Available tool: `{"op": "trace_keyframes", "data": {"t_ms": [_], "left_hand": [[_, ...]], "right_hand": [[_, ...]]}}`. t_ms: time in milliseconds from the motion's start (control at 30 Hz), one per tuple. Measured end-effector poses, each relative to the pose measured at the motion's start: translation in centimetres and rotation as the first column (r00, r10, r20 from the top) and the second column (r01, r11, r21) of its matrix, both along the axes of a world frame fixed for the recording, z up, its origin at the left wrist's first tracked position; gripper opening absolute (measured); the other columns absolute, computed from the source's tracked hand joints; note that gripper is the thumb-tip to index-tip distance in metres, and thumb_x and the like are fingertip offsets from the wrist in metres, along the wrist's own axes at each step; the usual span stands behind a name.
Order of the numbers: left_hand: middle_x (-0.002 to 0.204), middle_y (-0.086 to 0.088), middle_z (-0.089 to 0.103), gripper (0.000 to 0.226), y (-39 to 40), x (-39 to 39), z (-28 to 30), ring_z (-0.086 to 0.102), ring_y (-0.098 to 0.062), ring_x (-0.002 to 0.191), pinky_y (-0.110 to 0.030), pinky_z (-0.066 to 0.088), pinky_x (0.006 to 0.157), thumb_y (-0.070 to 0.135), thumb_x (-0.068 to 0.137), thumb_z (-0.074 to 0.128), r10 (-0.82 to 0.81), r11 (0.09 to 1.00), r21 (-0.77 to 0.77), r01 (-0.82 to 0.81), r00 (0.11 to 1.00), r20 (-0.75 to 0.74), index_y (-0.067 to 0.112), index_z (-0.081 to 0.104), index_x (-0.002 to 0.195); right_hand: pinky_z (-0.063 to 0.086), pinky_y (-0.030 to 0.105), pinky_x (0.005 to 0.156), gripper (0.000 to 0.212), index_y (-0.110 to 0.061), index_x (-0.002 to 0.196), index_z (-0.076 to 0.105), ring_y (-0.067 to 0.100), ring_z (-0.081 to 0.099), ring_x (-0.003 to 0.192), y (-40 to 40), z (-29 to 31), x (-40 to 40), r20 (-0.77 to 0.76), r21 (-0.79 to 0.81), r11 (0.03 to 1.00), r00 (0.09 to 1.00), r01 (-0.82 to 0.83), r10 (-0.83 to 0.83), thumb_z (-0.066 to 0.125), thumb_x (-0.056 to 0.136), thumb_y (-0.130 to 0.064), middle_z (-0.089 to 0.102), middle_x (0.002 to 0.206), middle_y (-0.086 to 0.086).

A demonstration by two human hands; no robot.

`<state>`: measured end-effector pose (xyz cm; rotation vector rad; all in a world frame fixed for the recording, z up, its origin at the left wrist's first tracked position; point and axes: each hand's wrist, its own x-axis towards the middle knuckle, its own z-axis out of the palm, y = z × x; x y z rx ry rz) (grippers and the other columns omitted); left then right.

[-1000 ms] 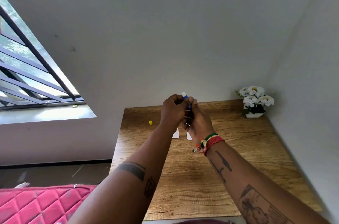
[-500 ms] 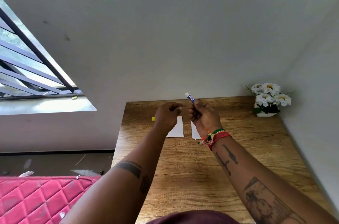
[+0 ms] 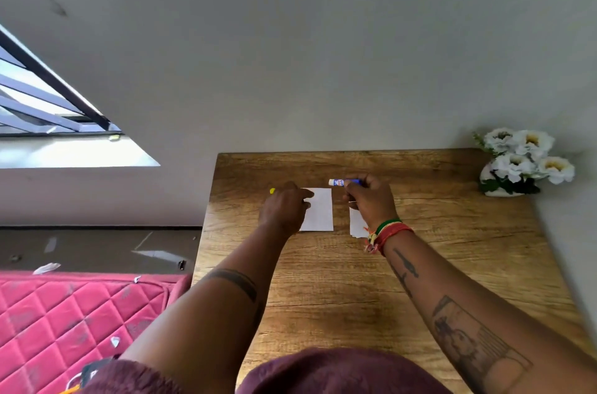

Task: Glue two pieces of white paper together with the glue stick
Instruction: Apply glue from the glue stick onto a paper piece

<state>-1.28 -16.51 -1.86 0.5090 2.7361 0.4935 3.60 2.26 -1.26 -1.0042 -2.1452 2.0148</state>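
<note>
Two small white paper pieces lie side by side on the wooden table (image 3: 355, 280). My left hand (image 3: 284, 208) rests on the left edge of the left paper (image 3: 319, 209), fingers pressed down on it. The right paper (image 3: 356, 225) is mostly hidden under my right hand (image 3: 370, 198). That hand grips a blue and white glue stick (image 3: 342, 182), held level with its white tip pointing left, above the gap between the papers. A small yellow cap (image 3: 272, 190) lies on the table just left of my left hand.
A white pot of white flowers (image 3: 520, 161) stands at the table's far right corner against the wall. A pink quilted mattress (image 3: 64, 322) lies on the floor to the left of the table. A barred window (image 3: 38, 96) is at far left.
My hands separated and dropped to the table. The left hand came down onto the left paper. The right hand turned the glue stick from upright to level, tip leftward.
</note>
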Motion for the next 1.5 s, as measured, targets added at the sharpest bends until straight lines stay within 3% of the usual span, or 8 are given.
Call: {"op": "trace_keyframes", "data": {"t_ms": [67,233,400,567,733,967,1267,1500], "left_hand": [[0.132,-0.005,0.059,0.041,0.1,-0.1,-1.2,0.063,-0.032,0.115,-0.042,0.055,0.085,0.025,0.101,0.062,-0.038,0.998,-0.057,0.038,0.999,0.000,0.030,0.061,0.142],[0.128,-0.006,0.053,0.049,0.5,-0.5,-2.7,0.057,-0.032,0.115,-0.043,0.053,0.083,0.038,0.100,0.061,-0.101,0.987,-0.131,0.096,0.994,-0.029,0.037,0.052,0.148],[0.127,-0.008,0.053,0.050,0.8,-1.1,-3.1,0.057,-0.032,0.116,-0.043,0.051,0.085,0.038,0.099,0.062,-0.113,0.986,-0.129,0.109,0.993,-0.020,0.035,0.053,0.148],[0.128,-0.009,0.054,0.050,1.1,-1.1,-2.9,0.056,-0.032,0.118,-0.044,0.052,0.089,0.037,0.099,0.063,-0.091,0.986,-0.139,0.087,0.996,-0.018,0.034,0.053,0.148],[0.130,-0.011,0.053,0.051,1.3,-0.6,-2.9,0.055,-0.035,0.119,-0.046,0.049,0.092,0.037,0.100,0.062,-0.079,0.984,-0.161,0.072,0.996,-0.039,0.036,0.050,0.150],[0.134,-0.012,0.052,0.050,1.4,-0.4,-2.9,0.052,-0.036,0.124,-0.048,0.048,0.098,0.037,0.101,0.061,-0.050,0.984,-0.171,0.042,0.998,-0.046,0.037,0.050,0.150],[0.131,-0.013,0.052,0.045,1.2,1.1,-2.9,0.053,-0.036,0.120,-0.048,0.041,0.100,0.046,0.098,0.061,0.002,0.976,-0.217,-0.032,0.990,-0.138,0.025,0.060,0.138],[0.134,-0.013,0.051,0.045,1.4,1.6,-2.4,0.052,-0.034,0.122,-0.046,0.039,0.102,0.047,0.100,0.057,0.012,0.969,-0.241,-0.048,0.989,-0.148,0.020,0.059,0.136]], "right_hand": [[0.058,0.030,0.071,0.015,-0.015,0.107,0.072,0.023,0.071,0.089,0.5,-0.9,-0.2,0.039,0.134,0.986,0.995,-0.098,0.094,0.068,0.092,-0.016,0.073,0.102,0.010],[0.049,0.020,0.075,0.011,-0.024,0.103,0.071,0.003,0.061,0.086,0.6,-2.1,-1.2,0.054,0.358,0.901,0.969,-0.244,0.241,0.070,0.092,-0.022,0.066,0.096,-0.011],[0.050,0.028,0.074,0.014,-0.016,0.106,0.069,0.015,0.062,0.087,0.4,-2.2,-2.5,0.140,0.558,0.713,0.896,-0.424,0.423,0.067,0.093,-0.021,0.068,0.098,-0.003],[0.039,0.021,0.062,0.014,-0.018,0.104,0.062,0.017,0.055,0.081,0.0,-1.6,-2.7,0.234,0.688,0.476,0.789,-0.547,0.568,0.065,0.091,-0.021,0.062,0.098,0.002],[0.047,0.032,0.073,0.016,-0.017,0.106,0.063,0.021,0.057,0.092,-0.5,-0.7,-1.6,0.290,0.708,0.343,0.697,-0.618,0.656,0.062,0.091,-0.022,0.063,0.105,0.004],[0.053,0.038,0.080,0.019,-0.019,0.109,0.063,0.025,0.061,0.096,-1.3,0.1,0.1,0.385,0.665,0.277,0.637,-0.693,0.667,0.061,0.091,-0.025,0.062,0.112,0.005],[0.050,0.029,0.079,0.019,-0.022,0.112,0.064,0.017,0.061,0.098,-0.6,-0.4,1.6,0.308,0.674,0.384,0.712,-0.632,0.631,0.062,0.094,-0.025,0.066,0.114,0.000],[0.050,0.030,0.075,0.022,-0.020,0.116,0.065,0.021,0.063,0.096,-2.2,-0.8,2.3,0.297,0.680,0.355,0.683,-0.642,0.667,0.061,0.095,-0.026,0.065,0.114,0.002]]}}
